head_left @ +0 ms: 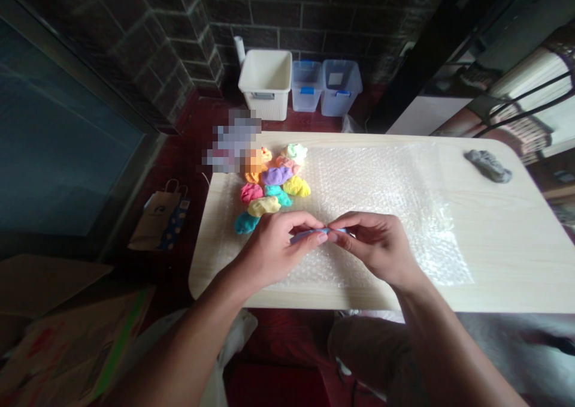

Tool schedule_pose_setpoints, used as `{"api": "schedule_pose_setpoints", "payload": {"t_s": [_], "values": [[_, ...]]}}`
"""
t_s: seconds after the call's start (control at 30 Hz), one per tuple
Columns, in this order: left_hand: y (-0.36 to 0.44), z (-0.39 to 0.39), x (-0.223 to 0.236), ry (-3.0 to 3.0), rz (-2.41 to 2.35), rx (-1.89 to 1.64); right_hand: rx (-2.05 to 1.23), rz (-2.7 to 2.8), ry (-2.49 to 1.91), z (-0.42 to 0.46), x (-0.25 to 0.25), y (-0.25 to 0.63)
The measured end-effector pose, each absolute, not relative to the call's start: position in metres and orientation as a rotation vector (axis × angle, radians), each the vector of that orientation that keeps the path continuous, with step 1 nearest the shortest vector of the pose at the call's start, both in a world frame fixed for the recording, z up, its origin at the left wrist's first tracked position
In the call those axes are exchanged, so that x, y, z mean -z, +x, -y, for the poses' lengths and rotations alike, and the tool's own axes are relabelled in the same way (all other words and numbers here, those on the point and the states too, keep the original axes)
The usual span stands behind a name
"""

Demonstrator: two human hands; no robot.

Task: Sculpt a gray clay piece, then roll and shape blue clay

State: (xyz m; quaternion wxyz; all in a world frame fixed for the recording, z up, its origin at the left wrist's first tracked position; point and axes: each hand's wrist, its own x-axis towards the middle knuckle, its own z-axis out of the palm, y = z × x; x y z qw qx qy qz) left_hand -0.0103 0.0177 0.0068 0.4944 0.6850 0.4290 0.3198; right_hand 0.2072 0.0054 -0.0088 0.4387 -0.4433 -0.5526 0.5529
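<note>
Between the fingertips of both hands is a thin, soft light-blue piece (307,234), pinched at its middle and mostly covered by fingers, so its kind is unclear. My left hand (281,242) grips its left part with thumb and forefinger. The thumb and forefinger of my right hand (377,239) close on its other end, nearly touching the left fingertips. Just beyond my left hand lies a group of soft crumpled bundles, among them a purple one (277,175), a yellow one (297,186), a cream one (264,206) and a teal one (247,222).
Bubble wrap (372,179) covers much of the pale wooden table (516,245). A grey crumpled bundle (488,166) lies at the far right. A white bin (266,86) and two clear boxes stand on the floor behind. A paper bag (155,221) and cardboard (67,335) are at left.
</note>
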Motion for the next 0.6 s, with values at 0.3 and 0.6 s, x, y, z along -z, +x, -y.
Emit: {"api": "schedule_pose_setpoints", "payload": {"t_s": [0.3, 0.6], "values": [[-0.0127, -0.0169, -0.0061, 1.719, -1.053, -0.805, -1.407, 1.398, -1.129, -0.0059, 0.0113, 0.2056], [-0.0117, -0.0181, -0.004, 1.668, -1.038, -0.72, -1.346, 1.421, -1.135, -0.0058, 0.0061, 0.2068]]}}
